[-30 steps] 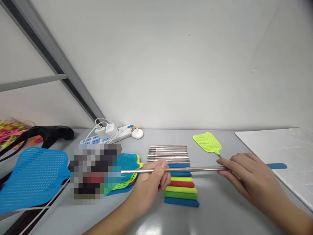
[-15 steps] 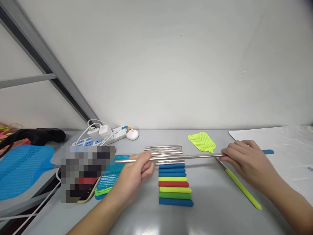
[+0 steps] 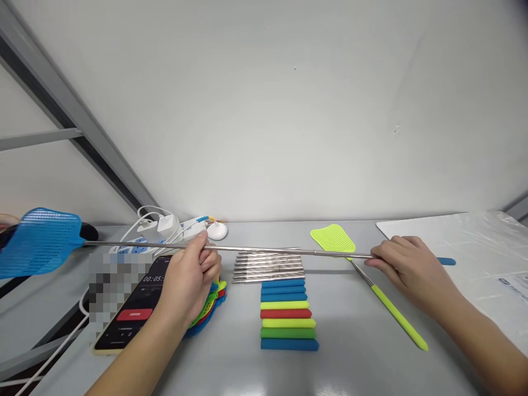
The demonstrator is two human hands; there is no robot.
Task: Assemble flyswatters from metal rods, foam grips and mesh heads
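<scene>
A blue fly swatter with a long telescopic metal rod stretches across the view, its perforated head at the far left. My left hand is closed around the rod left of the middle. My right hand grips the rod's other end, where a blue handle tip pokes out beyond the fingers. Under the rod lie several metal rods side by side. Nearer me is a row of coloured handles in blue, yellow, red and green. A yellow-green fly swatter lies between the row and my right hand.
A phone showing a timer lies left, partly behind my left arm. Beside it is a pile of coloured swatter heads. Chargers and cables sit on a power strip at the back. Plastic-wrapped sheet covers the right side.
My left hand has slid left and slightly up along the rod. The swatter's blue head has risen and more of the rod now shows. My right hand keeps its hold.
</scene>
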